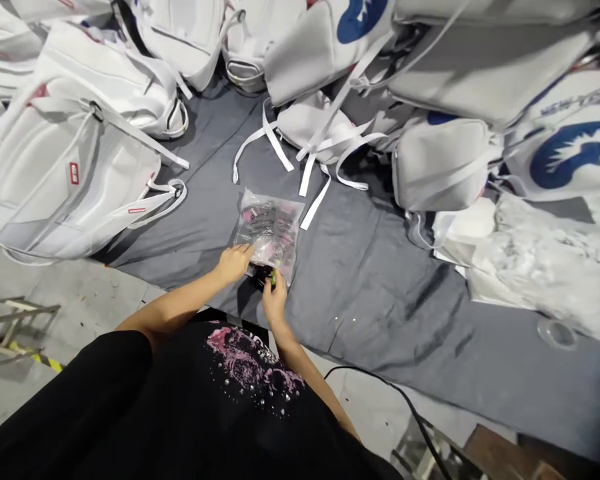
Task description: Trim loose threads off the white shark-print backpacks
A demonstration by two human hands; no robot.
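Black-sleeved left hand (pixel 234 261) pins the clear crinkled plastic bag (pixel 270 230); right hand (pixel 275 298) pinches a small green piece (pixel 273 279). Better to keep the bag flat.

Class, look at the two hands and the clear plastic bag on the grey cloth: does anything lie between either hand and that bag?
Nothing visible does. The left hand rests on the plastic bag at its near edge, and the right hand holds a small green item at the same edge.
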